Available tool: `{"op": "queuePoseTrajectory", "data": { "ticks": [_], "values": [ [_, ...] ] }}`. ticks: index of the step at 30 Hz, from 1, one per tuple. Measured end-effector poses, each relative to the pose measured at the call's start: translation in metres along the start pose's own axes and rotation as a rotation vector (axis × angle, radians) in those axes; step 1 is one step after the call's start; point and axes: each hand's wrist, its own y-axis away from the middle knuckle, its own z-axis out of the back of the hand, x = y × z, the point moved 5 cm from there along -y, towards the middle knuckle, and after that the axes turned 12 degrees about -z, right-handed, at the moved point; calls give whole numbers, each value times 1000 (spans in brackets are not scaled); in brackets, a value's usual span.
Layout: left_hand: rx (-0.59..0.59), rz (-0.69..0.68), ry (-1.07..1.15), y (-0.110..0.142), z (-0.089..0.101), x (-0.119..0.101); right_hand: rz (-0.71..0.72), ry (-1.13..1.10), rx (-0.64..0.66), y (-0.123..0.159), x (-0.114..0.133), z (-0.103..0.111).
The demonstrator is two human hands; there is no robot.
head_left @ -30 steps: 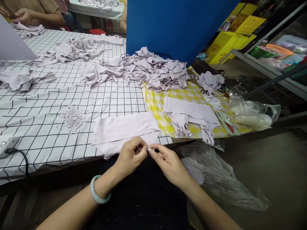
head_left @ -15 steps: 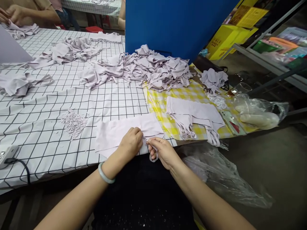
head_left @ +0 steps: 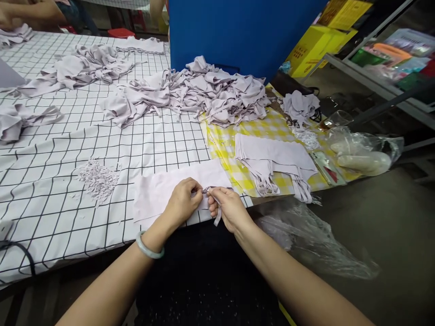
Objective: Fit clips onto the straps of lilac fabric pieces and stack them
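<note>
A pale lilac fabric piece (head_left: 152, 192) lies flat at the table's front edge. My left hand (head_left: 183, 201), with a pale bangle (head_left: 149, 249) at the wrist, rests over it, thumb and fingers pinched on a narrow fabric strap. Facing it, my right hand (head_left: 230, 208) pinches the same fabric strap (head_left: 218, 217), whose loose end hangs below the fingers. Only a short bit shows between the fingertips, too small to make out fully. To the right, a stack of similar strapped pieces (head_left: 278, 156) lies on yellow checked cloth (head_left: 222, 147).
A heap of lilac fabric (head_left: 220, 95) lies farther back before a blue panel (head_left: 231, 36). Small scraps (head_left: 98, 179) are piled at left. A phone (head_left: 328, 167) and a plastic bag (head_left: 367, 154) sit at right. Part of another person's arm (head_left: 37, 14) shows at top left.
My fingertips have shifted slightly upward, and the strap's looped end now hangs straighter below my right hand. The view has turned a little, so the surroundings sit farther left.
</note>
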Motion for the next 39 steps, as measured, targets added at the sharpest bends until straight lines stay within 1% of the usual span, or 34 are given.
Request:
{"op": "queuePoseTrajectory", "data": {
  "ticks": [6, 12, 19, 26, 34, 39],
  "values": [
    [7, -62, -42, 2, -7, -2, 25, 2, -2, -4, -2, -4],
    [-52, -7, -28, 2, -7, 0, 64, -6, -49, -5, -2, -1],
    [-110, 65, -5, -1, -3, 2, 178, 16, -82, 1, 4, -4],
    [-127, 143, 34, 0, -3, 6, 198, 9, -86, 1, 1, -6],
    [-105, 125, 64, 0, -3, 6, 174, 0, -84, -4, 2, -10],
    [-117, 150, 51, 0, -3, 6, 194, -28, -96, -2, -1, -9]
  ]
}}
